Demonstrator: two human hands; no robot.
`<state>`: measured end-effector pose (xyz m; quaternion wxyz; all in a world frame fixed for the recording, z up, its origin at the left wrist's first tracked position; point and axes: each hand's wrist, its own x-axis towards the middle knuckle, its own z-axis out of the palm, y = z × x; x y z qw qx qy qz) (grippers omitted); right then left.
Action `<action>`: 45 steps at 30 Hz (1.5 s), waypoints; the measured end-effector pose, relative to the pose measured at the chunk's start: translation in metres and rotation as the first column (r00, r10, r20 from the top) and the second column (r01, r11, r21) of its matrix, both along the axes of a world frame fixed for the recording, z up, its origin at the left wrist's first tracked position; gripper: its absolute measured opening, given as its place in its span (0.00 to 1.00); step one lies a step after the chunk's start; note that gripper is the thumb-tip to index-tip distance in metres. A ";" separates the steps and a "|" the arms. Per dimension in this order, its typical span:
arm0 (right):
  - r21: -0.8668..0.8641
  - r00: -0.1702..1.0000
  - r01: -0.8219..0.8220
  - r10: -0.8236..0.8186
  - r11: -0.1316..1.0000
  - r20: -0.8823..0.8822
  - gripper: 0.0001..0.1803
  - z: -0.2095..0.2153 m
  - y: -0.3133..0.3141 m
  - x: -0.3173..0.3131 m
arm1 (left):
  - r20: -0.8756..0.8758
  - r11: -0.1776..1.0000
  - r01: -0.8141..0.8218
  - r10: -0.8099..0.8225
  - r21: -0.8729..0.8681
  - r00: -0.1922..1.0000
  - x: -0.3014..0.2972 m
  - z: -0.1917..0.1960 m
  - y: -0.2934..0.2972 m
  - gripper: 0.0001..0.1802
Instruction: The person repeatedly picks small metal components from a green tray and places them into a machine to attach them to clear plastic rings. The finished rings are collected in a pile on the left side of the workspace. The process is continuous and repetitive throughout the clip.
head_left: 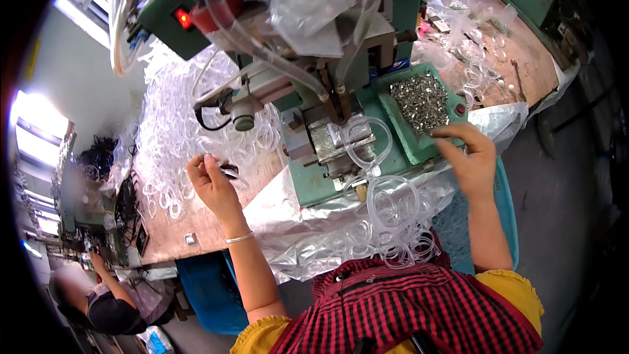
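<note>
My left hand (214, 187) is raised over the left of the table, thumb and fingers pinched. A curved clear plastic strip (238, 177) shows beside its fingers and seems held by them. My right hand (470, 160) is at the near right corner of a green tray (419, 153), thumb and forefinger curled close together. Whether a tiny part is between them is hidden. Small silvery metal pieces (419, 101) fill the tray. Between my hands stands a green press machine (308, 190). A clear plastic ring (369, 144) lies at its metal block (334, 144), linked to more rings hanging toward me.
A large heap of clear rings (190, 105) covers the table's left side. Clear tubes hang from the machine. A small metal piece (190, 238) lies near the front edge. Blue bins (206, 292) stand below. Another person (108, 305) works at far left.
</note>
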<state>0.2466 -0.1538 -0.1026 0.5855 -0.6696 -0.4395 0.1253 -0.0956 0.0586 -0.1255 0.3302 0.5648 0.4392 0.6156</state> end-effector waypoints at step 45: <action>0.437 0.676 -0.118 0.394 0.892 -0.622 0.24 0.034 0.093 -0.098 | 0.110 0.777 0.219 -0.346 0.591 0.932 0.097 0.109 -0.045 0.08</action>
